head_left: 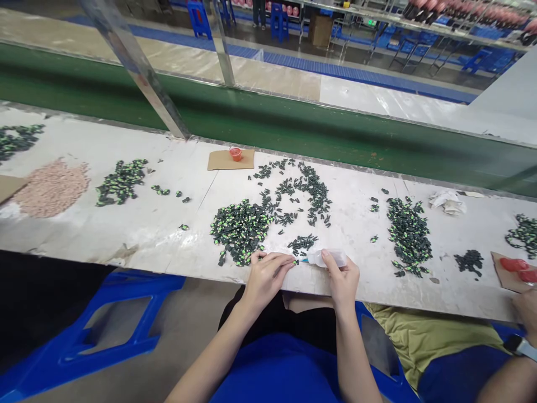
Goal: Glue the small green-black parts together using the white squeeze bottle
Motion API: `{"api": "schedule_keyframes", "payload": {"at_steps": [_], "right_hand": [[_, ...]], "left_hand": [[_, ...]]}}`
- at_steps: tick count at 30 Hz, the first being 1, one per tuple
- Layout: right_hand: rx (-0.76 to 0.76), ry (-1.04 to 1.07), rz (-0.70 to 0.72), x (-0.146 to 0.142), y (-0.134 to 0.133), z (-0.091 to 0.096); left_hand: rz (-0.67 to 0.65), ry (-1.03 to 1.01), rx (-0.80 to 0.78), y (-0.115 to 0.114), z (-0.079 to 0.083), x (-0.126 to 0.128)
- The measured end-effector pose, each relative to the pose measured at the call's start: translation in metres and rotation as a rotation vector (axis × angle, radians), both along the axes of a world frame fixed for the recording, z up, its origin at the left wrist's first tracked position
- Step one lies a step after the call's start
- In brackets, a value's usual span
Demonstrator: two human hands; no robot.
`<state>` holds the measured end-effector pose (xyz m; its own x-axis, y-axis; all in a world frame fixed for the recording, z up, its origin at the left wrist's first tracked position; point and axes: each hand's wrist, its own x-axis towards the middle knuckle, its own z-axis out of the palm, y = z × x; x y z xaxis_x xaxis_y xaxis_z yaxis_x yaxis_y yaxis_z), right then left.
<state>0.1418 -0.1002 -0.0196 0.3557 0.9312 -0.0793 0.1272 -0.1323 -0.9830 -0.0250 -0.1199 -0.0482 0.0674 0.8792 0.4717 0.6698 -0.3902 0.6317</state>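
Note:
My left hand is closed in a pinch on a small black-and-green piece close to the table's front edge. In my right hand lies a translucent squeeze bottle, held sideways, its blue tip pointing left at that piece. Whether the tip touches the piece, I cannot tell. Beyond my left hand is a heap of black-and-green pieces. Dark small pieces are scattered farther back, and a little cluster of dark pieces sits just behind the bottle.
Toward the back stands a red tub on cardboard. Further piles lie left and right, plus pinkish pieces. A metal post rises at the back. A co-worker's hand is at far right.

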Motion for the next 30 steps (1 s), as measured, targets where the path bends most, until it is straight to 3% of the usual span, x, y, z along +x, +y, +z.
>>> {"api": "schedule_keyframes", "payload": {"at_steps": [17, 24, 27, 30], "right_hand": [[0.008, 0.015, 0.004, 0.0, 0.0, -0.002], [0.133, 0.172, -0.158, 0.016, -0.001, -0.018], [0.166, 0.138, -0.146, 0.02, 0.003, -0.015], [0.212, 0.118, -0.131, 0.021, 0.011, -0.011]], "left_hand": [[-0.003, -0.022, -0.024, -0.001, 0.001, 0.001], [-0.002, -0.06, -0.101, 0.0, 0.0, -0.001], [-0.009, -0.013, -0.176, 0.003, 0.004, -0.003], [0.069, 0.037, -0.13, 0.01, 0.008, -0.004]]}}
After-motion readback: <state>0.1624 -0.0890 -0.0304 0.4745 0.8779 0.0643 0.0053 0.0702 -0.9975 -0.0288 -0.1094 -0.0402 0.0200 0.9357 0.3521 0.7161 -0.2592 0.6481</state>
